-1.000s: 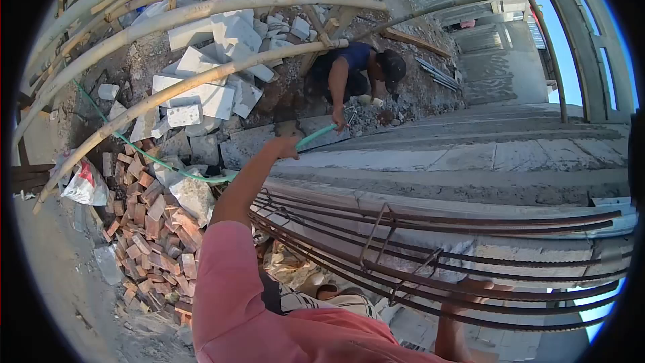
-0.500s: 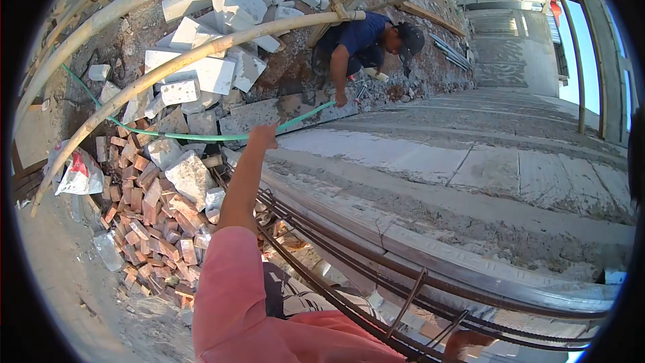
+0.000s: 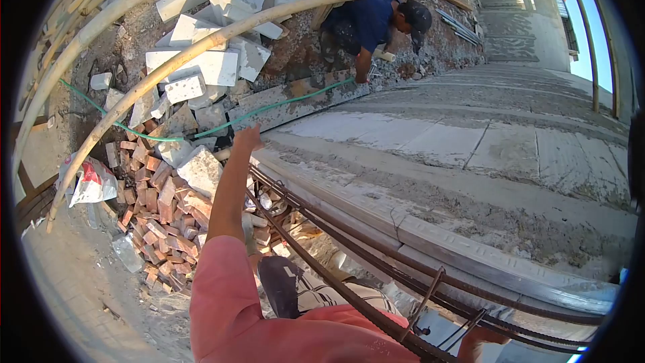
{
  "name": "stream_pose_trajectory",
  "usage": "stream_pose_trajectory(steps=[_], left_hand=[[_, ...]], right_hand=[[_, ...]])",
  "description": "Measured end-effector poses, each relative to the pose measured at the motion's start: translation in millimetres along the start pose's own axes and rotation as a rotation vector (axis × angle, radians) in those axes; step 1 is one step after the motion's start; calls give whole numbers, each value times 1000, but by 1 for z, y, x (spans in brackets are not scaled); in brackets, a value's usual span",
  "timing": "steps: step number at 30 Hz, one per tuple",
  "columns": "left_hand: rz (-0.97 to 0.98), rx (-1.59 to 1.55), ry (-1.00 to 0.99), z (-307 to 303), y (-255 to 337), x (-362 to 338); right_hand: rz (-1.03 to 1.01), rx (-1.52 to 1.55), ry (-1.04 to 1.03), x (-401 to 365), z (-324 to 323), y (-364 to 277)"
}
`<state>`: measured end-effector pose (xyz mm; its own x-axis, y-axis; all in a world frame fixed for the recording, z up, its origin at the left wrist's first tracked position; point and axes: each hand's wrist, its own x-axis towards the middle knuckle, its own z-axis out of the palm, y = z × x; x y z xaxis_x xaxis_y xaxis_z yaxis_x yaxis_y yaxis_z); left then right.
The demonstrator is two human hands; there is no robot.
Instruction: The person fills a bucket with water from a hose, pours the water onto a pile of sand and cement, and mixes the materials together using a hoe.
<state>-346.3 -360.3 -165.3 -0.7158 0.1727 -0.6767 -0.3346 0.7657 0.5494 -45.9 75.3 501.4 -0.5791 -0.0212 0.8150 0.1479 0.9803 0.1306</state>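
Observation:
My left hand (image 3: 248,138) reaches out at the end of my stretched left arm, one finger sticking out from it. Just beyond the fingers, a thin green hose (image 3: 289,100) runs across a concrete slab, with a visible gap between it and the hand. Its far end is at the hand (image 3: 361,75) of a crouching person. Low on the right, my right hand (image 3: 478,341) is beside the rusty rebar cage (image 3: 376,255); the bars partly cover it and its fingers are mostly hidden.
A bent bamboo pole (image 3: 201,47) arches across the left. White blocks (image 3: 201,70) and red bricks (image 3: 158,195) lie heaped below. The crouching person (image 3: 363,23) is at the wall's foot. A long block wall (image 3: 430,141) fills the right, and a plastic bag (image 3: 93,178) hangs left.
The green hose has come away from my left hand and now sags lower on the slab. The crouching person's hand has moved along with the hose end, away from me.

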Motion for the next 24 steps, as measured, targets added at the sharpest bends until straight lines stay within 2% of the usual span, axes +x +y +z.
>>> stream_pose_trajectory(steps=[4, 7, 9, 10, 11, 13, 14, 15, 16, 17, 19, 21, 23, 24], left_hand=[[-7, -144, 16, 3, -33, -34], [-98, -183, 33, 29, -63, -43], [-53, -294, 71, 46, -88, -64], [-115, -305, 36, 51, -94, -80], [-177, -318, 4, 56, -100, -98], [-266, -389, 6, 96, -135, -112], [-286, -391, 8, 109, -142, -129], [-309, -393, 13, 120, -149, -143], [-328, -403, 21, 142, -164, -149], [-354, -410, 25, 163, -178, -157], [-358, -457, 16, 172, -181, -192], [-443, -448, -7, 184, -180, -209], [-525, -410, -15, 215, -189, -220], [-534, -456, 17, 222, -185, -229]], right_hand=[[-5, 53, 8, 7, 13, -38], [-8, 113, 3, 9, 18, -52], [-5, 167, -6, 8, 19, -59], [-2, 222, -22, 7, 20, -63], [22, 363, -68, 6, 19, -60], [173, 974, -343, -5, 14, -33], [170, 972, -341, 2, 27, -67], [-3, 523, -133, 13, 51, -129], [-167, 71, 68, 21, 62, -164], [-164, 76, 57, 23, 60, -167], [-176, 243, -8, 30, 59, -165], [-184, 328, -44, 33, 58, -149], [87, 493, 60, 27, 53, -122], [90, 495, 52, 28, 57, -134]])
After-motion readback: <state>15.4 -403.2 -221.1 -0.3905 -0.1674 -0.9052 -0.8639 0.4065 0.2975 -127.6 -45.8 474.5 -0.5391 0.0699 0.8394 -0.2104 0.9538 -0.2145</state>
